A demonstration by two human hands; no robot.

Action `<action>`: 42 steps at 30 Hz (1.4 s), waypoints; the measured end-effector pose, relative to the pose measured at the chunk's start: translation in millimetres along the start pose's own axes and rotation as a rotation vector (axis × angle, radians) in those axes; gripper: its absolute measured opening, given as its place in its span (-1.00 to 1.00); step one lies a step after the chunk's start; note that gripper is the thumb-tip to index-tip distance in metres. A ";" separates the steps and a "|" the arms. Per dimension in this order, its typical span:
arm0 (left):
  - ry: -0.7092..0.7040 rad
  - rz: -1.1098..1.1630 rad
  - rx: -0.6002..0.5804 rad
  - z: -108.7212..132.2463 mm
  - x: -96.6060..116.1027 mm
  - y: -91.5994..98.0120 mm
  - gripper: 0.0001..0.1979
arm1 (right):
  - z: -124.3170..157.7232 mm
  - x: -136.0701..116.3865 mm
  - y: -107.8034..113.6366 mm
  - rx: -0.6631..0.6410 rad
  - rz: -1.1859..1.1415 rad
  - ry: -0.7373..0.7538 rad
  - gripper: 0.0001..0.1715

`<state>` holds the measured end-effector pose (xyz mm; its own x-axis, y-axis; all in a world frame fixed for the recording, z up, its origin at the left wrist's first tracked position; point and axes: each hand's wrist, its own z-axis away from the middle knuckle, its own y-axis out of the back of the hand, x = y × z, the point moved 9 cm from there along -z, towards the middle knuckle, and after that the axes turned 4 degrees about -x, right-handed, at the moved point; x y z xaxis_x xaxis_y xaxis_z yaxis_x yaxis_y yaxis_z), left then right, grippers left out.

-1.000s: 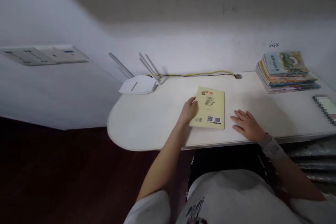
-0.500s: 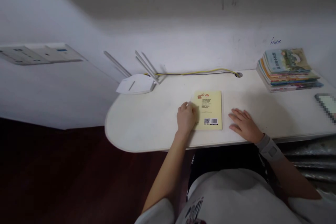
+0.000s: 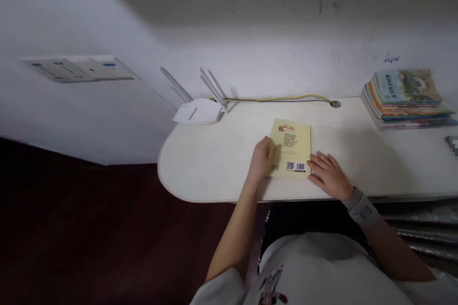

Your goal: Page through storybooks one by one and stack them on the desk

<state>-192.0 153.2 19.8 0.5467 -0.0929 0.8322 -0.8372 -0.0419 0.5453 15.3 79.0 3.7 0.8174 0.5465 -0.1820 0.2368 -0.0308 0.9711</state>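
Yellow paperback lay flat on the white worktop, back cover up, between the hands. Left hand, loosely curved, overlapped the book's left edge; whether it gripped could not be told. Right hand, open and flat, had its fingertips at the right edge. White router and stacked books stood beyond.

A home study with desk, router, books.
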 end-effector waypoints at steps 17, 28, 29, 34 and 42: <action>-0.489 -0.495 -0.421 23.5 144.5 -121.3 -0.42 | 29.3 61.9 22.7 0.128 0.055 -0.304 -0.46; -0.405 -0.867 -0.571 22.2 131.9 -173.8 -0.43 | 49.3 91.1 9.5 0.051 0.123 -0.398 -0.35; -0.373 -0.881 -0.584 20.3 127.2 -175.1 -0.43 | 50.1 92.1 8.6 0.053 0.108 -0.394 -0.30; -0.403 -0.796 -0.567 20.1 131.0 -178.8 -0.28 | 52.3 95.1 5.6 0.085 0.081 -0.378 -0.23; -0.559 -0.785 -0.692 23.5 126.0 -189.7 -0.31 | 48.7 87.1 12.6 0.046 0.175 -0.371 -0.40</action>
<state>35.3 126.1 18.8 0.6801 -0.7106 0.1801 0.0044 0.2496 0.9683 115.0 85.5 -7.4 0.9794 0.1909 -0.0663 0.0937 -0.1382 0.9860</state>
